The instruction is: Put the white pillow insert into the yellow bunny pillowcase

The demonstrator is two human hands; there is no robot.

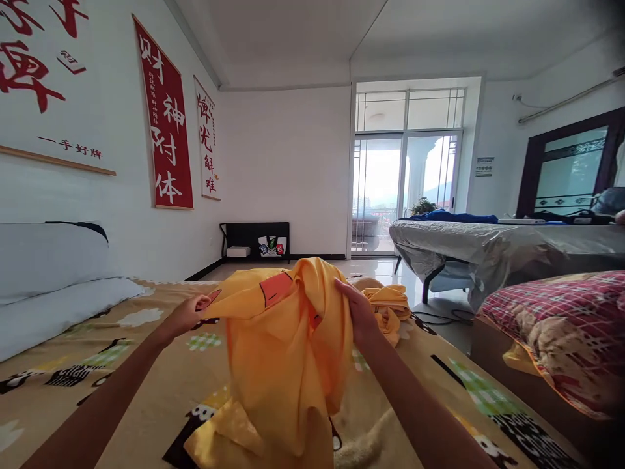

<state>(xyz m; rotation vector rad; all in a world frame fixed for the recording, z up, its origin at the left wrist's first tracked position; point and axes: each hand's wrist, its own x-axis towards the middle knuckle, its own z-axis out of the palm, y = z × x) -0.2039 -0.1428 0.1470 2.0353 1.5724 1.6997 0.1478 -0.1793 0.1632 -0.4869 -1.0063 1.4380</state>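
Head view: yellow cloth [288, 365] at 6 o'clock, bunched up over the patterned blanket [161, 391]. Left hand [188, 316] at 8 o'clock pinches its outstretched edge; right hand [360, 312] at 5 o'clock seems to grasp the gathered top, fingers partly hidden. Folded yellow clothes [390, 299] at 4 o'clock on blanket, just beyond right hand.

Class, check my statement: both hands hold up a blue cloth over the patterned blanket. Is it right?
Not quite: the cloth is yellow, as the head view shows. The left hand and right hand do hold it up over the patterned blanket.
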